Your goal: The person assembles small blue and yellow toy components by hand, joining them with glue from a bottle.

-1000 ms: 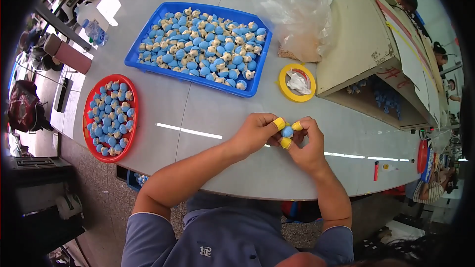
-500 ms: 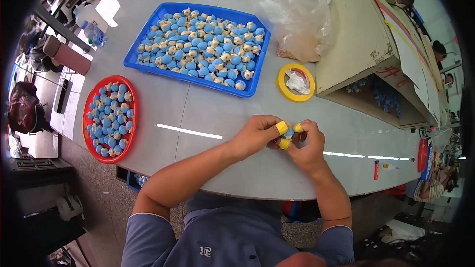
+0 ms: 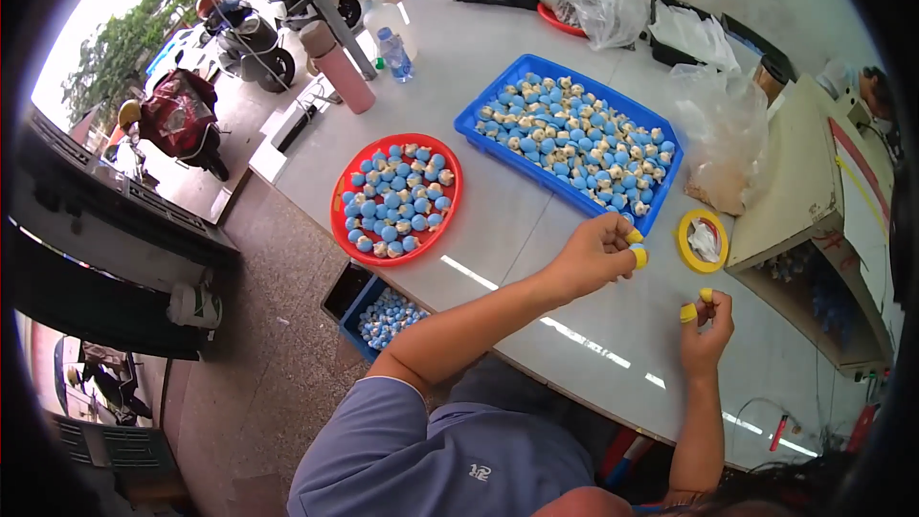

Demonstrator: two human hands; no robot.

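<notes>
My left hand [image 3: 595, 257] is closed above the table, beside the near right corner of the blue tray [image 3: 466, 122]. Yellow tape wraps its thumb and fingertip, and a bit of a small blue figure [image 3: 636, 247] shows pinched between them, mostly hidden. To its right, my right hand [image 3: 706, 333] is raised with taped thumb and finger apart and nothing between them. Many small blue-and-cream figures [image 3: 574, 134] fill the tray. A red round tray [image 3: 337, 220] to the left carries more of these figures, more loosely spread.
A yellow tape roll [image 3: 685, 247] lies right of the blue tray, by a clear plastic bag [image 3: 713, 134] and a wooden box shelf [image 3: 795, 196]. A pink flask [image 3: 345, 81] and a water bottle [image 3: 394, 56] stand far left. Below the table edge sits a blue bin [image 3: 356, 325].
The view has swung left. My hands, together on a small blue figure before, are now apart: the left has moved toward the blue tray with it, and the right has let go.
</notes>
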